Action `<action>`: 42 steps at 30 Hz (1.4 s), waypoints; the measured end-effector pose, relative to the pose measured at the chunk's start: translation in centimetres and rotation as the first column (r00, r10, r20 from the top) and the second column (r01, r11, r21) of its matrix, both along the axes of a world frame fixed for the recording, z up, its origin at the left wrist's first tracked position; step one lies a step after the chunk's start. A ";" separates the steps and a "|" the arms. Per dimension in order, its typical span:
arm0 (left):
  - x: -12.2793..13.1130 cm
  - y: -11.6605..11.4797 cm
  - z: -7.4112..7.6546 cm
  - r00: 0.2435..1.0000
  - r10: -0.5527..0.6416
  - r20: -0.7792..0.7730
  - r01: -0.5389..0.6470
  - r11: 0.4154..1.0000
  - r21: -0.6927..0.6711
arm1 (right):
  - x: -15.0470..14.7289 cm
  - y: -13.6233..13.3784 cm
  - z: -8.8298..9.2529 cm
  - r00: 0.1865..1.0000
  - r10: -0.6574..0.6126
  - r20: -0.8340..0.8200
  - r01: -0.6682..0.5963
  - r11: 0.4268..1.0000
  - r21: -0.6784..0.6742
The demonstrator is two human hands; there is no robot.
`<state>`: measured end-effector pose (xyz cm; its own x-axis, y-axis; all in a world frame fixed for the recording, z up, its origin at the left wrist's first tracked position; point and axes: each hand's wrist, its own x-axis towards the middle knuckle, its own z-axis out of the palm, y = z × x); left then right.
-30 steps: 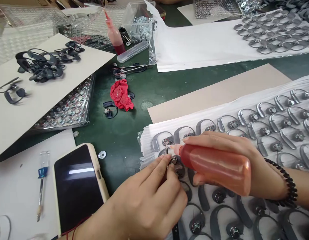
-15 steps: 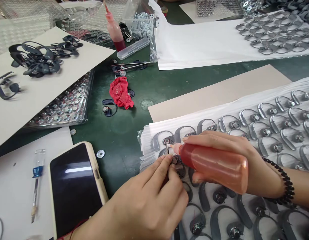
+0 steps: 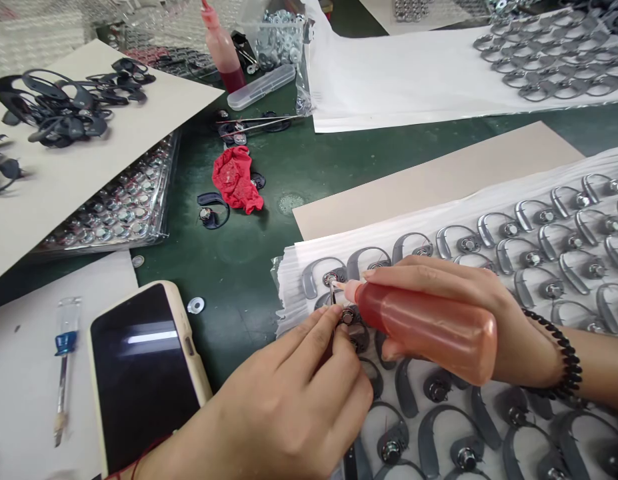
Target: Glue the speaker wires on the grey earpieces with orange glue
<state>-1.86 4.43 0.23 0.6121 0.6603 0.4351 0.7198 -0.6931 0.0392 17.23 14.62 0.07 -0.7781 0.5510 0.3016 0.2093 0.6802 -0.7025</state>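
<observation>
My right hand [image 3: 469, 300] is wrapped round a squeeze bottle of red liquid [image 3: 429, 328], lying nearly flat with its nozzle pointing left. The nozzle tip sits just over a small round metal piece [image 3: 347, 316] on a dark ear-hook part. My left hand [image 3: 293, 400] pinches a thin tool or the part itself at that same spot; what its fingertips hold is too small to name. Both hands work at the left end of a white sheet [image 3: 309, 257] covered with rows of grey ear-hook parts [image 3: 533, 247].
A phone [image 3: 139, 380] lies at the lower left beside a small screwdriver [image 3: 63, 363]. A red rag [image 3: 235, 179], tweezers [image 3: 259, 123], a second red bottle [image 3: 219, 48], a tray of round metal pieces [image 3: 113, 213] and a heap of dark hooks [image 3: 59, 107] sit farther back.
The view has shifted slightly, so the table things sit a little higher and to the left. Both hands stay at the same part with the same grips.
</observation>
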 end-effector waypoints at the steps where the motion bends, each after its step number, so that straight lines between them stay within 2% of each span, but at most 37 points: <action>1: 0.0 0.0 0.0 1.000 0.000 0.001 0.000 1.000 -0.001 | 0.0 0.0 0.0 1.000 0.007 0.000 -0.007 1.000 -0.001; 12: -0.1 0.0 -0.1 1.000 -0.017 0.011 0.017 1.000 -0.021 | 0.1 -0.1 -0.2 1.000 0.009 0.016 -0.009 1.000 -0.010; 17: 0.0 0.0 0.0 1.000 -0.014 0.014 0.014 1.000 -0.018 | 0.4 -0.1 -0.4 1.000 0.016 -0.016 -0.014 0.997 0.069; 21: -0.1 0.1 0.0 1.000 -0.013 0.013 0.013 0.999 -0.030 | 0.5 -0.2 -0.6 1.000 0.017 -0.007 -0.016 0.998 0.069; 29: 0.0 0.0 0.1 1.000 -0.006 0.012 0.006 1.000 -0.024 | 0.2 -0.1 -0.6 0.999 -0.044 0.018 0.041 0.989 0.145; 38: -0.2 0.2 0.0 1.000 -0.004 0.019 0.005 0.999 -0.034 | 0.2 -0.3 -0.2 0.998 -0.068 0.014 0.066 0.994 0.085; 42: -0.2 0.2 0.0 1.000 -0.003 0.020 0.004 0.999 -0.035 | 0.2 -0.2 -0.2 0.996 -0.087 0.011 0.085 0.987 0.134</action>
<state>-2.09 4.60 0.25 0.6058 0.6734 0.4237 0.7162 -0.6935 0.0782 17.44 14.43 -0.12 -0.7354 0.5715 0.3640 0.2822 0.7467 -0.6023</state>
